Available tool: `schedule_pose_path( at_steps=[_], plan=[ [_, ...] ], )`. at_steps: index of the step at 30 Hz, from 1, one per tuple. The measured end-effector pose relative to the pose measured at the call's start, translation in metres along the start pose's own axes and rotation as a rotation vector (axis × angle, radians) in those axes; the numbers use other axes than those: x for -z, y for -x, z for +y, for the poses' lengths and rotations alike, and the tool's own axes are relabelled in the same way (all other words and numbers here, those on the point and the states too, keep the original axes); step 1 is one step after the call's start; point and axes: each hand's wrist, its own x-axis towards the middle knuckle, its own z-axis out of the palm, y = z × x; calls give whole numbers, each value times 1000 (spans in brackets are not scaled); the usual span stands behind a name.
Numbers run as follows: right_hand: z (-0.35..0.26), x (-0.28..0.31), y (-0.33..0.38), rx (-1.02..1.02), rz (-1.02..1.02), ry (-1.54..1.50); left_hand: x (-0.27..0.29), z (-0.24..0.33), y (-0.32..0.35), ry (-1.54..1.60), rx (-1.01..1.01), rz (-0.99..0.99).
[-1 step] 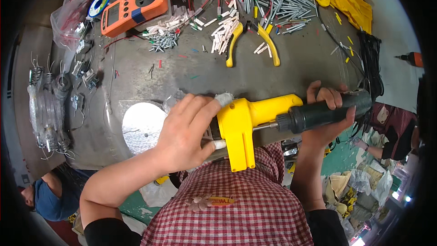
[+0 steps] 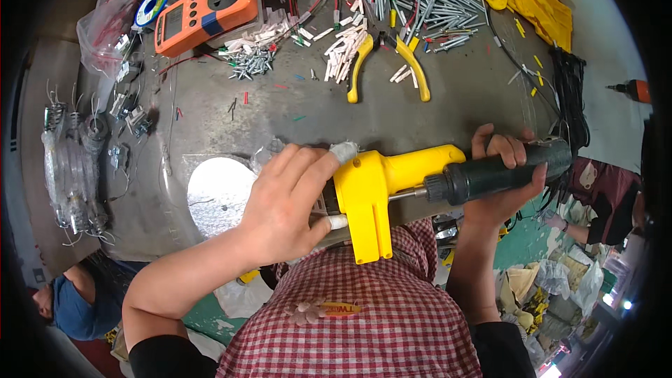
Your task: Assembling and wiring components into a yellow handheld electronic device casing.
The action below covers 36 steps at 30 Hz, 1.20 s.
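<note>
Left hand [image 2: 283,199] pinches the yellow housing [image 2: 365,196] between thumb and fingers, over the bench's [image 2: 210,126] near edge just in front of the checked apron [image 2: 315,350]; right hand [image 2: 505,199] wraps round the black driver [image 2: 483,178], bit [image 2: 407,194] pointing left into the housing's side, exact seat hard to make out. Silvery disc [image 2: 218,189] just beside left hand, spread yellow-handled pliers [image 2: 356,73] farther back, small screws [image 2: 252,64] left of those, orange meter [image 2: 190,19] beyond.

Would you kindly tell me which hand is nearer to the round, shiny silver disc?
Left: the left hand is just right of the disc; the right hand, farther right, grips the black cylindrical tool.
</note>
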Motion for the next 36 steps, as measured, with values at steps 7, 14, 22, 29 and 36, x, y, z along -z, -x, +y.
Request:
schedule_pose_path(
  at_steps=[7, 14, 22, 29, 36],
  plan=[
    [1, -6, 2, 13, -18, 29, -2, -3, 2, -20, -24, -5],
    [0, -10, 4, 7, 11, 8, -4, -5, 4, -25, -14, -24],
    [-3, -29, -22, 11, 132, 80, -2, -1, 8, -22, 94, -91],
    [4, -33, -34, -5, 179, 107, 4, 3, 0, -57, 100, -152],
    [8, -31, -37, -86, 201, 78, 1, -2, 2, -21, 18, -143]
  ],
)
